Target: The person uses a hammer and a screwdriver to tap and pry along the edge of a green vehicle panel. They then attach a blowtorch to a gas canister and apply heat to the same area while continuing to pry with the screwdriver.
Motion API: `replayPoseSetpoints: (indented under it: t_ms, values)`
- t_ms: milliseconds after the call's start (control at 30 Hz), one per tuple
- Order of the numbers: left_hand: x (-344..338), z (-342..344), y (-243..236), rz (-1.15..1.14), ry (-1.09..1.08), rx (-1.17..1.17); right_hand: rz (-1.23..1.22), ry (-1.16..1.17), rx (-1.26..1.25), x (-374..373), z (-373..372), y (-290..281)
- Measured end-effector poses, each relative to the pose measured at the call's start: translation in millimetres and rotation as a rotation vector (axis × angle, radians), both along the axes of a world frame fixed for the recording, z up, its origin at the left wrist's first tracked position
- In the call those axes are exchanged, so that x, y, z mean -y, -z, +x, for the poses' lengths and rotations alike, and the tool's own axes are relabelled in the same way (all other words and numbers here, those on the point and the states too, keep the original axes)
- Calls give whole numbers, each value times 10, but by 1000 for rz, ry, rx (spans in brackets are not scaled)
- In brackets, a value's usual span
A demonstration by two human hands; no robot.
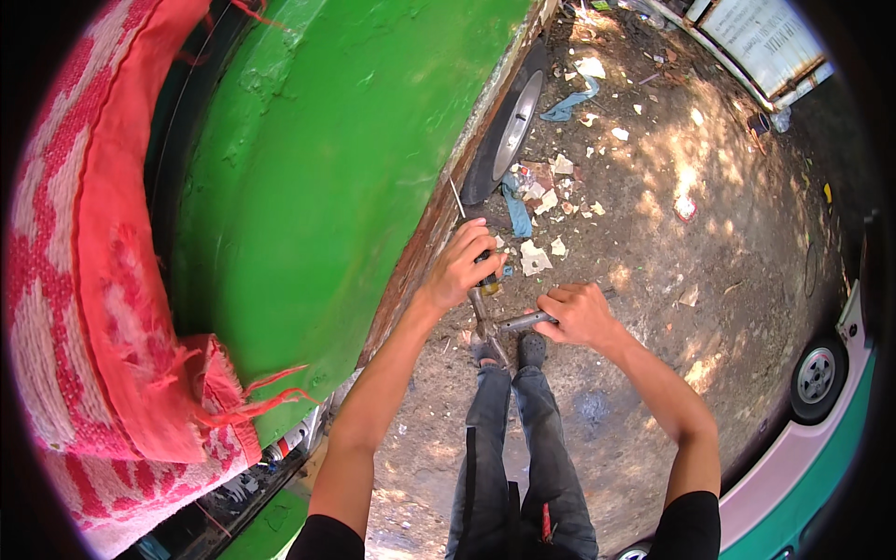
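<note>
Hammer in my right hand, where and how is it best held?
Probably by the slim grey handle, the right hand closing round it from the right: the handle points that way, while the metal head lies crosswise at its left end.

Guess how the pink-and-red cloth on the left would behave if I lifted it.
Probably floppy, since the cloth bends and folds. Perhaps weighty for fabric, as its weave looks thick. Its frayed red strands might snag.
</note>
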State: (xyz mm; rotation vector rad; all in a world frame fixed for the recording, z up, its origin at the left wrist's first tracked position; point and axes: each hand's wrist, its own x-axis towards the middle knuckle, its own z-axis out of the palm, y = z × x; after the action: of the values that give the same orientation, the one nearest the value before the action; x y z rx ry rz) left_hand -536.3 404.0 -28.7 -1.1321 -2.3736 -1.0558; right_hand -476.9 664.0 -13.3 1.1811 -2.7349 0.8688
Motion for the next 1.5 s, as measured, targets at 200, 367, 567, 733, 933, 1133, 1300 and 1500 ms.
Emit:
replayPoseSetpoints:
  t_ms: [200,367,567,733,933,1133,1300,1500]
  values:
    - [-19,1,-55,15,-23,2,36,-45,-71,-36,-28,-55]
    - [-23,-2,-67,4,-27,-15,68,-38,-104,-118,-63,-39]
    - [-22,-2,-61,0,-31,-5,103,-68,-126,-194,-54,-54]
    - [-46,-6,-44,10,-46,-9,40,-61,-138,-272,2,10]
    - [-53,11,-26,8,-68,-11,84,-57,-70,-249,86,49]
    - [-54,-17,-1,-2,-69,-25,112,-12,-59,-196,92,72]
    - [-113,-25,-76,59,-74,-1,70,8,-62,-185,93,3]
    - [-105,-44,-51,93,-90,15,-59,-20,-138,-220,62,-42]
